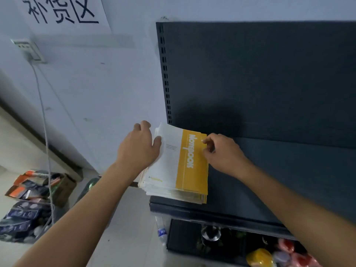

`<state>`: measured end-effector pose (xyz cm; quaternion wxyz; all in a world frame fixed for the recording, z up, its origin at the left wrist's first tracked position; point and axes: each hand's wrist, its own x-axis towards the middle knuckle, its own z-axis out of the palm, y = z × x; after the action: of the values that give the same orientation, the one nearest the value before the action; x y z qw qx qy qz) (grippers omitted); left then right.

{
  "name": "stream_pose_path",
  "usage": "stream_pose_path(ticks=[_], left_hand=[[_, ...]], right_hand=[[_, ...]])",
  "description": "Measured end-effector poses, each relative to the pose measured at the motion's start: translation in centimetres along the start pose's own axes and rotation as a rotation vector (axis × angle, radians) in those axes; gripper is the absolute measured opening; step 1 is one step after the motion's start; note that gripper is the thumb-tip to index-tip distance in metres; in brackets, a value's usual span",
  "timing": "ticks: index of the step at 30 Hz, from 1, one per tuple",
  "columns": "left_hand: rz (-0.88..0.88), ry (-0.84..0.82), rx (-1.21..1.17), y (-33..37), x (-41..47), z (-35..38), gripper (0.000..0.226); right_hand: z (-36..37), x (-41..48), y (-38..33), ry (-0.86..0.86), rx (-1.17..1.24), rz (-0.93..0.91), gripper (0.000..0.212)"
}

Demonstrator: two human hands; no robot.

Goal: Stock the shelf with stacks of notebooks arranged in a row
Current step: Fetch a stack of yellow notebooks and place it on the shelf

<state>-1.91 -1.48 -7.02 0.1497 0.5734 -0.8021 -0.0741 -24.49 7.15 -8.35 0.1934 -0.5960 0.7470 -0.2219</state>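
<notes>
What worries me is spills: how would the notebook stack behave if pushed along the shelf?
It would probably shear, not slide as one: the stack lies fanned at its left edge. Lifted, it likely flops, as the covers look thin. It seems to overhang the left end of the shelf, so a leftward push could drop some.
</notes>
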Motion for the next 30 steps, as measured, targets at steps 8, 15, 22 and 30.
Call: stream_pose_path(ticks=[8,15,22,30], left_hand=[[0.007,-0.147,-0.047,-0.8,0.6,1.4,0.048],[0.035,-0.138,-0.084,-1.4,0.5,1.6,0.045],[0.031,-0.144,-0.066,-1.0,0.3,1.1,0.043],[-0.04,-0.184,-0.061,-1.3,0.1,0.4,0.032]], right_hand=[[2.4,-1.2,-1.5,0.063,0.036,0.27,0.042],[3.1,-1.0,-2.1,0.021,0.087,0.396,0.034],[4.6,-1.7,-3.3,0.057,-0.054,0.29,0.033],[5.9,-3.2,-5.3,0.064,-0.223,0.154,0.043]])
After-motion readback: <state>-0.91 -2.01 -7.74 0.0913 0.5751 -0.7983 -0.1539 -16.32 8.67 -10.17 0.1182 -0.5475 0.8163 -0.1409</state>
